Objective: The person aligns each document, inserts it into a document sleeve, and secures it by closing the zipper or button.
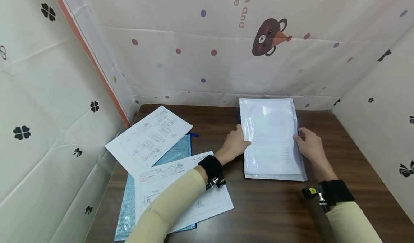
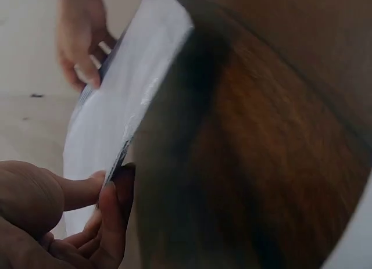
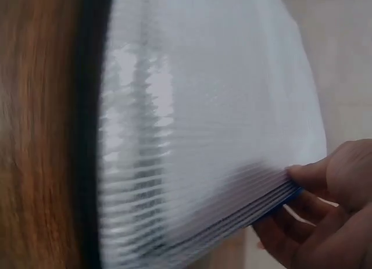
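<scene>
two hands hold a stack of clear mesh pouches (image 1: 271, 138) filled with white sheets, lying on the brown table (image 1: 265, 210) toward its far edge. the left hand (image 1: 233, 145) pinches the stack's left edge between thumb and fingers; the right hand (image 1: 309, 144) grips the right edge the same way. well to the left lie two printed drawings (image 1: 152, 137) over a blue mesh pouch (image 1: 176, 149).
</scene>
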Motion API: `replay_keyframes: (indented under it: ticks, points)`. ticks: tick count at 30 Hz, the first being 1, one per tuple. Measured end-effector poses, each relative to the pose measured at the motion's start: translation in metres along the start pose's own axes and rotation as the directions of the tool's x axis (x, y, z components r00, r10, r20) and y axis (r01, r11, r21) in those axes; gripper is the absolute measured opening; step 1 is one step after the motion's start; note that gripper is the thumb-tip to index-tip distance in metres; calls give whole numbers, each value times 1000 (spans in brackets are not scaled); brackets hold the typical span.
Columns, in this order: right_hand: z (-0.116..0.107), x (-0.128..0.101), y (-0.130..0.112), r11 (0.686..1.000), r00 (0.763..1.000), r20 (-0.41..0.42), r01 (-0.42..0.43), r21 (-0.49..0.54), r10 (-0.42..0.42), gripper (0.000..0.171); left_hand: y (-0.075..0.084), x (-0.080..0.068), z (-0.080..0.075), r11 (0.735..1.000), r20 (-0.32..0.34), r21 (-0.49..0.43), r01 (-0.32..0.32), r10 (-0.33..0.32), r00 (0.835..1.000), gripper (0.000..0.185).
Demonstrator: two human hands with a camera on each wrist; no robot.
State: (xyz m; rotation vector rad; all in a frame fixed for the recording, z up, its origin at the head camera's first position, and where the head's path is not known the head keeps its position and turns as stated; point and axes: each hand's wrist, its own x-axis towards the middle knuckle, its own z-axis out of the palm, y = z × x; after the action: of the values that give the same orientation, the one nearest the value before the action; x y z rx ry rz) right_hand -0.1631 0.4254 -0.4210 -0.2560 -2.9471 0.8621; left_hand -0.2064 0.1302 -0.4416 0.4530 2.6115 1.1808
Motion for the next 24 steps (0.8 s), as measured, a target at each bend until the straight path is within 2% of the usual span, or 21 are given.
replay_keyframes:
  ticks: [2,5,8,11,14,18,21,24]
  points:
    - [8,8,6,999,1000,23,-16,-31,17,48,0,8,8,998,7,52,23,-24,1000,86]
    - [15,17,16,997,998,56,-14,-79,18,43,1,18,15,990,4,131,43,-44,999,83]
    - [20,21,22,989,998,68,14,-145,-4,37,4,23,19,983,34,169,66,-73,997,82]
    - [26,21,26,977,998,56,33,-212,-22,33,4,25,20,968,76,241,63,-83,994,83]
    - [31,20,25,965,999,31,36,-259,-29,34,6,28,19,922,90,385,30,-70,993,86]
    - [39,22,19,948,996,-13,83,-308,-91,41,9,38,17,824,98,566,8,-77,992,94]
    - [44,27,14,910,972,2,221,-350,-235,48,12,46,15,786,119,619,2,-97,988,94]
    - [50,28,6,865,931,74,360,-351,-358,46,14,49,15,772,131,636,-10,-96,987,76]
